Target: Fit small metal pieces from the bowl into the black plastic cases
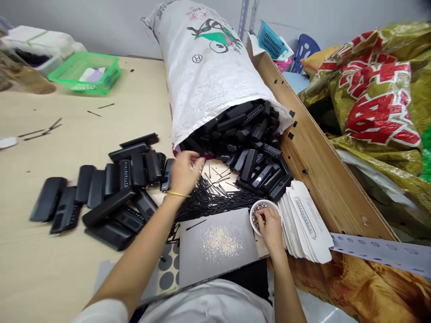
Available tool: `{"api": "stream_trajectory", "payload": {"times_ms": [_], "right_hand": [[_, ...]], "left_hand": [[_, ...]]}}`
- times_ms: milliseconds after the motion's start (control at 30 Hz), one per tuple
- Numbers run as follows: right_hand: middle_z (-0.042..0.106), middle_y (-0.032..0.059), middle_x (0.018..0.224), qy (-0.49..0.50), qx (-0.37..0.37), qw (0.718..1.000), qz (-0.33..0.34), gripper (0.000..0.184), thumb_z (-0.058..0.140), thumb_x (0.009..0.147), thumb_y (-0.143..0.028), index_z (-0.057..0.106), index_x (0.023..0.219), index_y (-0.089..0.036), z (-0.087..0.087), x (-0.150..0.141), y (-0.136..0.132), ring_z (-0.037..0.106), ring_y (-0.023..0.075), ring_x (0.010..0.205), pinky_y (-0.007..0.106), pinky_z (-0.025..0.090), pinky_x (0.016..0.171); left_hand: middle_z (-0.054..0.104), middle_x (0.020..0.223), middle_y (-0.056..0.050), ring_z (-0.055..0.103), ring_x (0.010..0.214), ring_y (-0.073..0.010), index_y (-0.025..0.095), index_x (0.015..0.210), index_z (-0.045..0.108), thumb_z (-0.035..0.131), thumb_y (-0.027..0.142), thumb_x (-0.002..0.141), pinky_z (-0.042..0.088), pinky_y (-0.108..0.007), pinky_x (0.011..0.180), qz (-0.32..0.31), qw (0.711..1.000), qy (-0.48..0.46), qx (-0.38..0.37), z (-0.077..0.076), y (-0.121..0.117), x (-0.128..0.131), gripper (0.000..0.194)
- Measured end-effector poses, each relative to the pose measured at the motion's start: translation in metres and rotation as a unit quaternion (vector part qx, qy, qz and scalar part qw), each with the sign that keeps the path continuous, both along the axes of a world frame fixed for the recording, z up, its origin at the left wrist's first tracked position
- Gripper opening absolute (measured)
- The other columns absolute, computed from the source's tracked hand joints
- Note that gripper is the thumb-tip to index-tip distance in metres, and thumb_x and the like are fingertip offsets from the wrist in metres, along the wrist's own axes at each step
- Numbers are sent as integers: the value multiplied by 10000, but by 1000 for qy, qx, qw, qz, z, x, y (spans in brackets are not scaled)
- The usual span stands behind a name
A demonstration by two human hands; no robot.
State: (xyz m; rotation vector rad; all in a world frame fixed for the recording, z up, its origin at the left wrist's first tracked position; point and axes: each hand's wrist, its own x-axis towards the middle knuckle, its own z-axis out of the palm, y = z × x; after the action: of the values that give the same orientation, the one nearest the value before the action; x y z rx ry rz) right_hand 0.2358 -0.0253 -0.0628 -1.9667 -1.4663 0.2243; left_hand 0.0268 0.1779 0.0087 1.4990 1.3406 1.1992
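My left hand [186, 174], with a yellow band at the wrist, hovers over the near end of a row of black oblong plastic pieces [138, 169]. Its fingers are smeared by motion, so whether they grip anything cannot be made out. Beside and below it spreads a heap of thin black sticks [215, 199]. My right hand [271, 226] dips its bent fingertips into a white bowl [253, 223] of small shiny metal parts [260, 209]. What sits between those fingertips is hidden. A grey board [191, 264] in front of me carries pale crumbs [221, 242] and one black stick.
A large white sack [208, 85] lies open, spilling black pieces [262, 168]. Right of the bowl leans a stack of printed white cards [305, 222]. A wooden side board [323, 166] edges the table. A green basket [85, 74] stands far left.
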Motion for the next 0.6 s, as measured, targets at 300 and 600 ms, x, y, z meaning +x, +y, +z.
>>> {"api": "stream_trajectory", "payload": {"times_ms": [300,600], "right_hand": [[678,50,832,312,17,947,-80,190,617,811,-339,664,849,-159,22,-3,-9,619,165,772,300,488,729],[688,51,779,464,88,880,-54,187,675,768,-336,650,817,-157,26,-47,10,651,156,749,279,516,683]], "left_hand": [[541,1093,-152,423,1168,-361,138,893,535,738,23,570,225,-508,1055,-131,985,108,-19,-15,7,146,398],[662,930,-24,625,913,-182,212,981,511,756,248,697,489,-374,878,-83,852,-433,-284,2,-61,51,378]]}}
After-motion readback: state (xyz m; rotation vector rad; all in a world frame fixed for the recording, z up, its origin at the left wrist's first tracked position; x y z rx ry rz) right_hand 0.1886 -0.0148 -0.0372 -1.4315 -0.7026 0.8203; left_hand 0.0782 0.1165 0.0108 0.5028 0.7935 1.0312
